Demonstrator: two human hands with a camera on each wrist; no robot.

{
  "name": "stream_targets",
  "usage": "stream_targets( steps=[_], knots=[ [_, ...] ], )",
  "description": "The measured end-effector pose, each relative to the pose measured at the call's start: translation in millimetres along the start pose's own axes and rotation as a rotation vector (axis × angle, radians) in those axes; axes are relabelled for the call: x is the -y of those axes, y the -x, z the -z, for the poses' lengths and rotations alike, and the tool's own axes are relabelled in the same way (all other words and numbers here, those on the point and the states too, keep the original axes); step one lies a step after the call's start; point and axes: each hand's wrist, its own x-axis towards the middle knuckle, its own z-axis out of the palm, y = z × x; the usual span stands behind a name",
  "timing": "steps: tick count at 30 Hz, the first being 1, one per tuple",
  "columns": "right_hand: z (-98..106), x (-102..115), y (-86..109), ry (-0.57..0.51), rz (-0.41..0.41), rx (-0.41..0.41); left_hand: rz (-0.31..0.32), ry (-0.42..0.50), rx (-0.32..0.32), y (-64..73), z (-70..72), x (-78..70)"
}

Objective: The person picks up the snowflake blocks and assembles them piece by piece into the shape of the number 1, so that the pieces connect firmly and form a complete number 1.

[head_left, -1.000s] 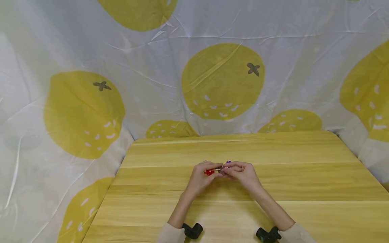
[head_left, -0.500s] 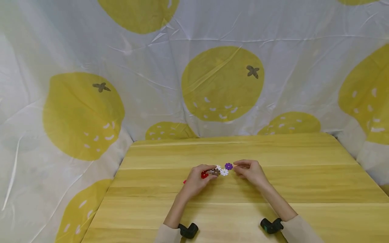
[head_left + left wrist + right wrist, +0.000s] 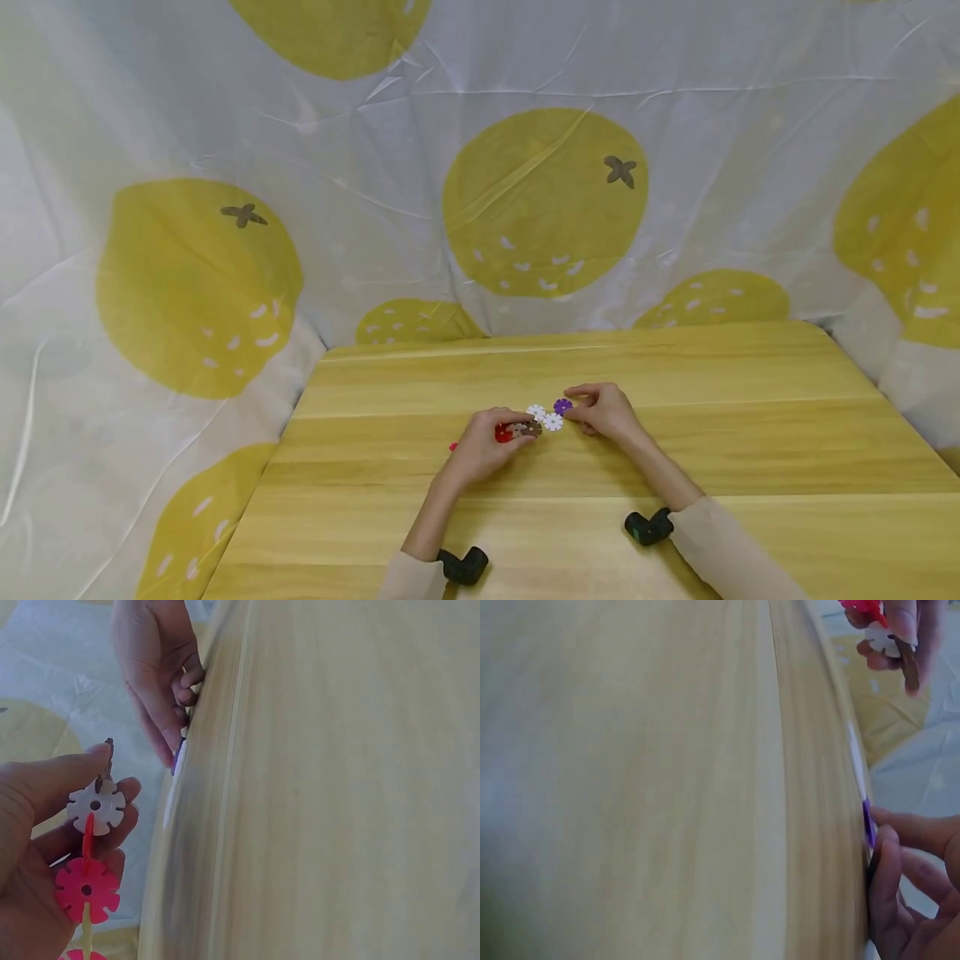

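Observation:
My left hand (image 3: 480, 446) pinches a chain of interlocking notched plastic discs by a brown disc (image 3: 533, 428). In the left wrist view, a white disc (image 3: 109, 810), a red disc (image 3: 71, 885) and a yellow disc (image 3: 87, 934) seen edge-on follow down the chain, which runs along the palm. On the table lie two loose white discs (image 3: 553, 422), close beside the left fingertips. A purple disc (image 3: 562, 407) lies right next to them. Thumb and index finger of my right hand (image 3: 606, 414) pinch the purple disc at its right edge.
The wooden table (image 3: 675, 467) stretches around both hands. Behind it hangs a pale cloth (image 3: 375, 208) printed with yellow lemons. Black wrist-worn devices (image 3: 463, 567) sit at both cuffs.
The hands, together at the chain a second ago, have drawn apart, revealing the white and purple discs. My right hand then moved left onto the purple disc; the left stayed nearly still.

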Motion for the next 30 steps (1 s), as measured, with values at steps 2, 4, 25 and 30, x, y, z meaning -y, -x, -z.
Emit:
stream_targets(
  steps=[2,4,25,30],
  knots=[
    [-3,2,-1.2,0.039,-0.005,-0.028,0.01,0.006,0.005,0.7,-0.3,0.2],
    [-6,3,-1.2,0.072,-0.005,-0.05,0.015,0.008,0.007,1.6,-0.8,0.6],
    [-2,15,40.9,-0.259,0.134,0.11,-0.009,0.064,-0.019,2.8,4.2,-3.6],
    [-4,15,48.2,-0.279,0.159,0.135,-0.005,0.09,-0.026,2.7,4.8,-4.8]
  ],
)
